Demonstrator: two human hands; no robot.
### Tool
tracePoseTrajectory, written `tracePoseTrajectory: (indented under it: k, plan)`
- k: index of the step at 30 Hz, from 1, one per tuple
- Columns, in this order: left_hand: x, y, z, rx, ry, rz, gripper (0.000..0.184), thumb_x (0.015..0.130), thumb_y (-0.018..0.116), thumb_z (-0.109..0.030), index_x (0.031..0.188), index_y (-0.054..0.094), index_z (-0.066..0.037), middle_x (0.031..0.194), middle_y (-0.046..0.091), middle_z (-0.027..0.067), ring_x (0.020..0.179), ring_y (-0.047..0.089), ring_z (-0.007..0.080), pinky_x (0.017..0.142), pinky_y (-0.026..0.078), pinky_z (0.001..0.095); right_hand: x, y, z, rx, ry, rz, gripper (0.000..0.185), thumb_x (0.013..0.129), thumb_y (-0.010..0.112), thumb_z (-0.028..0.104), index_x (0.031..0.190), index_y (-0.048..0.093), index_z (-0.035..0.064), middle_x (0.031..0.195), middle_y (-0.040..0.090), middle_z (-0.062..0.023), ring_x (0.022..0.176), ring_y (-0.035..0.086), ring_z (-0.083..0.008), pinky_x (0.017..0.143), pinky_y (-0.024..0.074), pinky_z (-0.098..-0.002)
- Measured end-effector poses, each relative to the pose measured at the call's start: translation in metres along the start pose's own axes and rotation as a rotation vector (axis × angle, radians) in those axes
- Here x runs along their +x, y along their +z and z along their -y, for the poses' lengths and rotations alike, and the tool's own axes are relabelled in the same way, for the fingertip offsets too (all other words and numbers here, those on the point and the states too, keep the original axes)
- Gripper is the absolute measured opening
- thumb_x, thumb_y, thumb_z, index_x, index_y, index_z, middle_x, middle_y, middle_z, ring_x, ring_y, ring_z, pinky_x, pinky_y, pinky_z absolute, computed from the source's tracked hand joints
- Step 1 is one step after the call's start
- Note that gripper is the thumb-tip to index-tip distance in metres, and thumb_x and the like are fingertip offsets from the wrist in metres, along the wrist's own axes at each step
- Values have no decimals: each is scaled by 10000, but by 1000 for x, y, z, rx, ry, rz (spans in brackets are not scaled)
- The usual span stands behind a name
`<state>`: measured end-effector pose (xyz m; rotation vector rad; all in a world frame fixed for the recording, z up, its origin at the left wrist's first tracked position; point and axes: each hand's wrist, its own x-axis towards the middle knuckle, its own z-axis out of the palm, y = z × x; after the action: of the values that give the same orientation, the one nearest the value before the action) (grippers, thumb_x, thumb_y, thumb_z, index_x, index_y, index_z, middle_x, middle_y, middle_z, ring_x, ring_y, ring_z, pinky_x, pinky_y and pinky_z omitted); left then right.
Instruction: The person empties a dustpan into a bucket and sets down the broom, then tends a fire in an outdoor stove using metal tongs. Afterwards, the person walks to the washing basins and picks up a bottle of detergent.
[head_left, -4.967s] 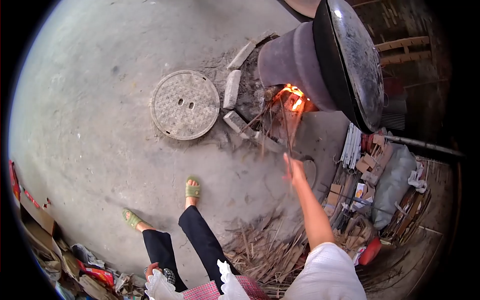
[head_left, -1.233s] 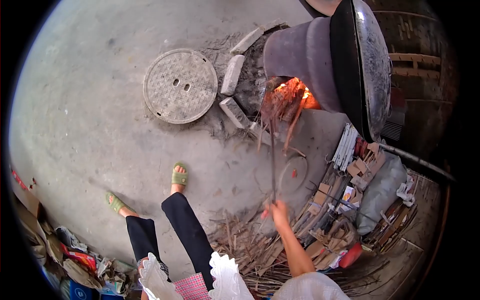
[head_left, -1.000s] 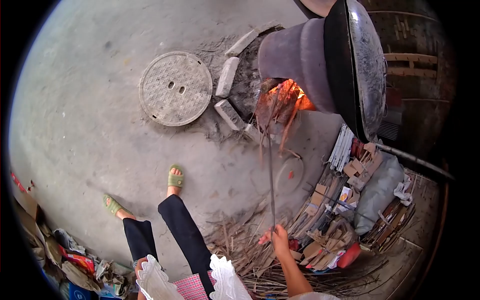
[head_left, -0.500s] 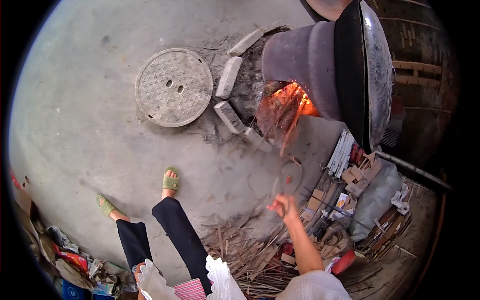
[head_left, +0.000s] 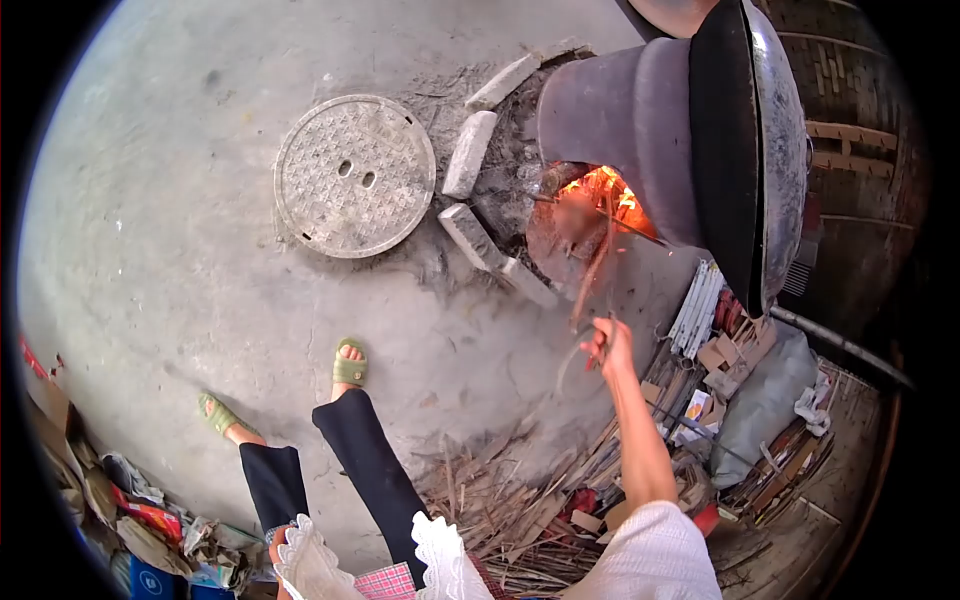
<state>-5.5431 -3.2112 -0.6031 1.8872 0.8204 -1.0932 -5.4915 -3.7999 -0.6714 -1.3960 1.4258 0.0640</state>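
Observation:
My right hand [head_left: 612, 347] reaches toward the stove, fingers curled. A thin, pale curved strip [head_left: 568, 368], blurred by motion, hangs at the fingers, with a small red bit beside them. Just beyond the fingertips, a long stick [head_left: 592, 280] pokes out of the mouth of the round metal stove [head_left: 605, 105]. Orange fire [head_left: 605, 185] burns inside, and a blurred brown piece [head_left: 575, 215] shows before the flames. A large dark-sided pan with a metal lid [head_left: 780, 150] sits on the stove. My left hand is out of sight; only its white sleeve [head_left: 310, 560] shows.
Bricks [head_left: 470, 155] edge the ash by the stove, beside a round manhole cover [head_left: 355, 176]. Sticks and kindling [head_left: 530, 530] are heaped below my right arm, near cardboard and a grey sack [head_left: 765, 405]. Paper rubbish [head_left: 150, 515] lies at lower left. My slippered feet [head_left: 350, 365] rest on concrete.
My right hand has moved up and right, closer to the stove mouth. The blurred looped strip above it now trails at its left. A blurred brown piece now shows at the fire.

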Motion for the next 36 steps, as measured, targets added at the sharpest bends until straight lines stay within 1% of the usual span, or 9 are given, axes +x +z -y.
tracePoseTrajectory:
  k: [13,14,15,17,18,19,26,29,36]
  plan:
    - [7,-16,6,539,138,55,233,696,608,-14,920,548,8,769,598,61,670,563,126,618,469,252,-53,21,-24,-77,0,67,145,708,618,90,719,480,49,497,395,10,331,349,-94,378,425,-273]
    - [18,-29,81,311,80,161,486,744,490,-359,1203,450,-203,915,502,15,810,511,218,580,414,416,-54,15,-21,-186,-9,23,146,708,619,92,711,480,49,495,393,10,331,347,-92,372,422,-270]
    - [15,-31,73,310,77,159,486,744,490,-359,1203,450,-203,915,502,15,810,511,218,580,414,416,-62,6,-19,-188,-8,27,146,708,619,92,711,480,49,495,393,10,331,347,-92,372,422,-270]
    - [9,-31,46,60,36,-15,234,703,597,-17,930,539,-4,736,581,41,668,555,115,615,459,235,-80,-7,-16,-191,21,20,139,721,617,142,740,517,47,498,367,46,357,341,-64,361,416,-263]
    - [8,-31,91,817,620,-216,252,694,615,-11,933,536,-10,732,581,48,668,557,117,623,463,238,-77,-11,-15,-197,23,17,139,721,617,142,740,517,47,498,367,46,357,341,-64,361,416,-263]
    - [6,-32,90,815,621,-204,252,694,615,-11,933,536,-10,732,581,48,668,557,117,623,463,238,-71,-15,-17,-205,-22,-25,156,729,615,168,729,509,53,490,360,45,353,333,-67,361,418,-265]
    - [3,-47,64,46,43,-94,202,711,536,31,910,556,5,760,557,26,673,521,93,612,430,208,-34,36,11,-203,-137,-142,285,747,593,342,682,536,70,477,374,15,346,363,-98,393,454,-273]
    - [1,-55,62,38,-107,-132,182,739,489,-10,909,551,7,739,542,20,624,483,76,570,396,199,-92,41,-38,73,-62,-51,292,755,584,370,698,534,88,446,347,19,320,301,-105,423,470,-301]
    - [0,-94,108,-28,-16,-118,170,745,489,-45,896,552,-1,726,538,21,613,484,79,557,397,204,-118,91,-65,-199,71,-154,195,747,585,227,722,517,45,508,369,0,367,350,-115,418,508,-336]
